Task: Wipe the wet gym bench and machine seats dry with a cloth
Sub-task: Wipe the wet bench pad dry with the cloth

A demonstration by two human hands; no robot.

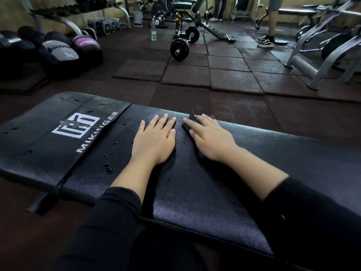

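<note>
Bench (195,192) reads "MIKING"; left hand (154,139) flat, right hand (213,137) presses cloth (190,122), fingers straight

left hand (154,138) flat on wet bench (205,192); right hand (212,136) presses cloth (188,124).

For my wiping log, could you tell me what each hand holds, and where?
Right hand presses a dark cloth flat under its fingers; left hand lies flat on the bench, holding nothing.
</note>
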